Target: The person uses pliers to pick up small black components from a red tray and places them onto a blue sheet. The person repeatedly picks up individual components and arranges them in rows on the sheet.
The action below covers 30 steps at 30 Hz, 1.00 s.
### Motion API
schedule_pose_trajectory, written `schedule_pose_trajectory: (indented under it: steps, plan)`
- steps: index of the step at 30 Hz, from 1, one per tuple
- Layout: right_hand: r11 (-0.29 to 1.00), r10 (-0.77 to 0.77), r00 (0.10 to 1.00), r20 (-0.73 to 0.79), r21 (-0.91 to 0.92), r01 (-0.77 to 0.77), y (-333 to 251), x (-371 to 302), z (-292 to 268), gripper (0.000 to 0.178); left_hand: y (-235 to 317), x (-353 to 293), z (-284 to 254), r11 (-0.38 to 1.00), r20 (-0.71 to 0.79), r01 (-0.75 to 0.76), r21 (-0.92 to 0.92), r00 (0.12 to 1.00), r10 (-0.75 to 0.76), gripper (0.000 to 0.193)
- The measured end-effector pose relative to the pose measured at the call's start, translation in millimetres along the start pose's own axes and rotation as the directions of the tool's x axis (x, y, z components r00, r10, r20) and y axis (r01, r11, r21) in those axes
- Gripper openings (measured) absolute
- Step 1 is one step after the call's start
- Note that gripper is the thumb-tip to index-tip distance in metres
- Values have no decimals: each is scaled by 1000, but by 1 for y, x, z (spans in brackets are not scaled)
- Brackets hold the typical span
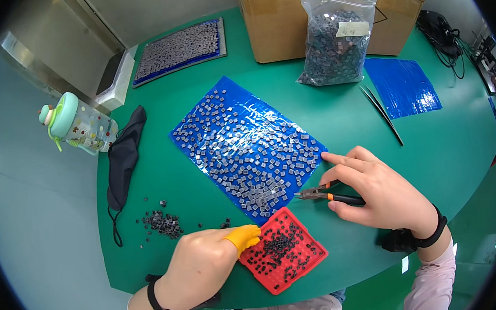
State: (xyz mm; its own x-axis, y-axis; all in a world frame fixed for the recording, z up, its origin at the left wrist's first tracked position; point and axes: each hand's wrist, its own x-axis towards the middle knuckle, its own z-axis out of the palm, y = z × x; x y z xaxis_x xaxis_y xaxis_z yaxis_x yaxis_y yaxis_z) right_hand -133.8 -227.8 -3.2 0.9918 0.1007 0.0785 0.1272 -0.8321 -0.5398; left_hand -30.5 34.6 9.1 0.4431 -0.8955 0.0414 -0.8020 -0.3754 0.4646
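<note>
My right hand (373,189) is wrapped round a pair of cutting pliers (344,197) with black and orange handles. The jaws point left, beside the lower right edge of a blue film sheet (221,107) covered with small grey square pieces. My left hand (212,260) wears yellow finger cots, its fingertips pressed together at the left corner of a red tray (309,267). Whatever those fingertips hold is hidden. Many tiny black parts (278,246) lie in the tray, heaped toward its middle.
Loose dark pieces (163,224) lie left of my left hand. A black mask (124,156) and bottle (85,127) are at the left. Farther back are a piece-covered board (181,46), cardboard box (275,24) and zip bag (333,49). Tweezers (383,115) and blue film (403,87) lie right.
</note>
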Motion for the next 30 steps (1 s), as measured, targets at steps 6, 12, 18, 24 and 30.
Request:
schedule_pose_trajectory:
  steps: [6, 12, 18, 24, 30]
  plan:
    - [1000, 1, 1000, -3, 10, -1, 1, 0, 0, 29, -1, -3, 6, 996, 108, -55, -69, 992, 62, 25]
    - [1000, -1, 1000, 28, 25, 0, -1, 0, -2, 29, -1, -1, 8, 987, 91, -119, -107, 987, 129, 27]
    - [999, -44, 999, 12, 23, 44, -3, -3, 2, 30, -8, 3, 13, 996, -114, -49, 80, 992, 58, 27]
    - [998, -57, 998, 8, 24, 56, -4, -5, 1, 29, -6, 13, 21, 981, -165, -55, 184, 982, 86, 23]
    - [997, -56, 998, 9, 50, 55, -1, -7, 1, 28, -4, 17, 27, 978, -150, -78, 192, 983, 108, 26]
